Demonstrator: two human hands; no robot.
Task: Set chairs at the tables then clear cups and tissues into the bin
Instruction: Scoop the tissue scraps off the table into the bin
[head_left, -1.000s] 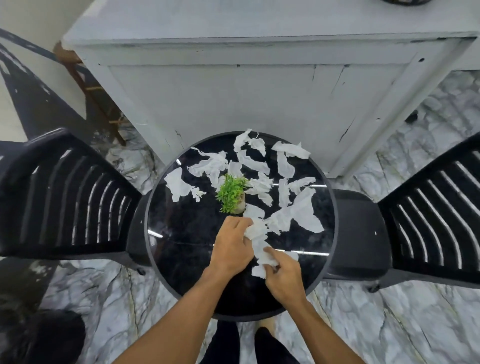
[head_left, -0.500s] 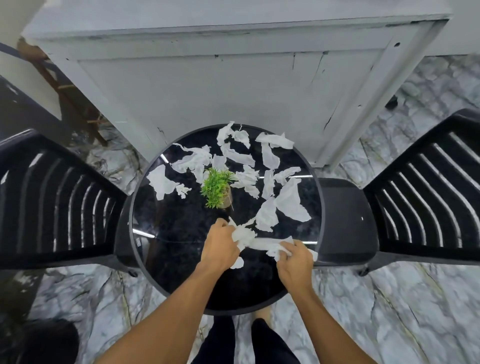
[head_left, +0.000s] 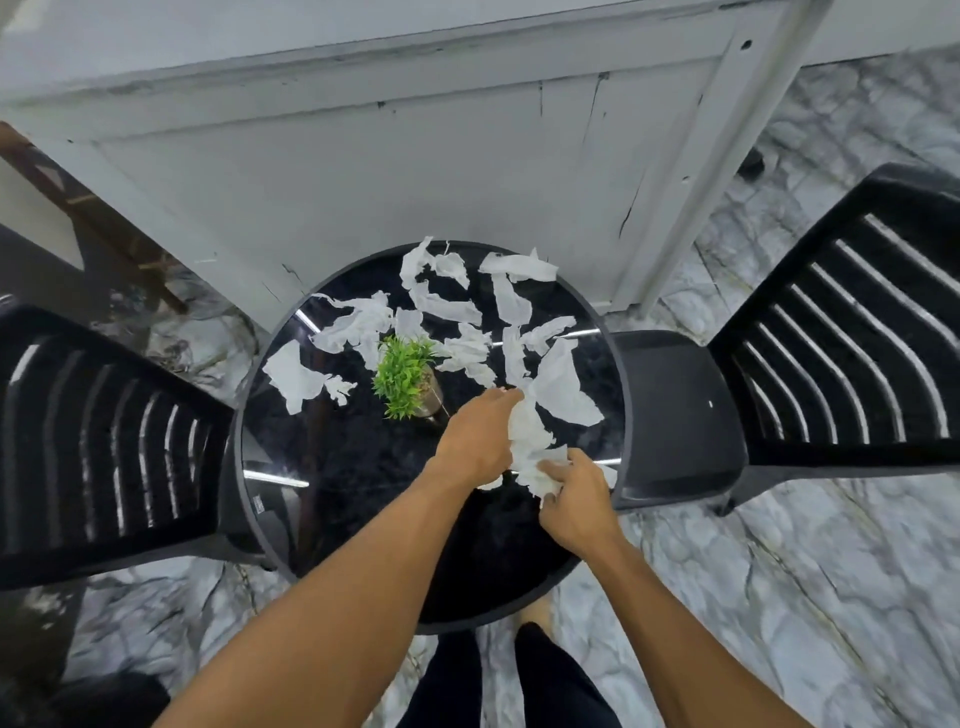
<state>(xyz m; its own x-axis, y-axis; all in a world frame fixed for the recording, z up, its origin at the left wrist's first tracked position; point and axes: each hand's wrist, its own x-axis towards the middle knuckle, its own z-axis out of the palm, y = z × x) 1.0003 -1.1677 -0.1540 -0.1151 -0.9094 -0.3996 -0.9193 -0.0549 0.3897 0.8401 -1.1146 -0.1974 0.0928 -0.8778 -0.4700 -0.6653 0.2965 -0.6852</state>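
Clearly, tissue-clearing is in hand: the left hand (head_left: 475, 441) pinches and the right hand (head_left: 576, 506) grips, fingers curled, one tissue wad (head_left: 530, 444) near the right edge of the desk (head_left: 353, 467). Loose tissue scraps (head_left: 296, 379) lie across its far half. Next comes gathering those together; no bin shows.

Torn white tissue scraps (head_left: 447, 306) lie scattered flat over the far half of the round, glossy black table (head_left: 363, 467), with one larger piece (head_left: 563, 387) near its right edge. A crumpled bunch of tissue (head_left: 527, 447) is pinched by the left hand (head_left: 475, 441) and gripped by the right hand (head_left: 576, 504), seemingly just off the tabletop. Two black slatted plastic chairs stand upright, the left chair (head_left: 93, 431) and the right chair (head_left: 857, 338), their seats tucked against the table's sides.
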